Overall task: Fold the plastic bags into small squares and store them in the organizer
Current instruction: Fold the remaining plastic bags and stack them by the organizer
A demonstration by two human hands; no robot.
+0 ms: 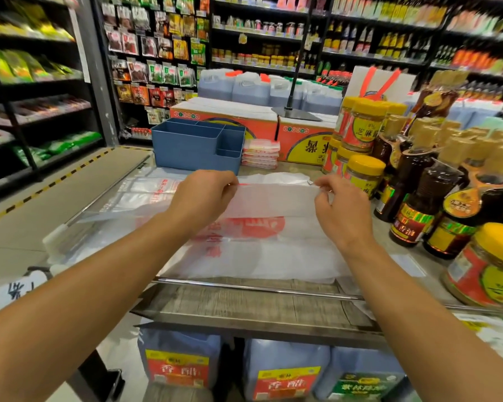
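A white plastic bag [262, 250] with red print lies flat on the shelf top in front of me. Its far edge is lifted into a fold [273, 198]. My left hand [206, 195] pinches that edge at the left and my right hand [340, 207] pinches it at the right. A blue organizer [186, 152] with several open compartments stands just behind the bag, a little left of centre. More clear bags [140, 192] with red print lie spread to the left of my left hand.
Jars with yellow lids [363, 132] and dark sauce bottles [418, 198] crowd the right side. Orange cartons [299, 137] and a stack of red-white packets [260, 153] stand behind. A metal rail [259, 288] runs along the near edge. Large jugs [180, 361] sit below.
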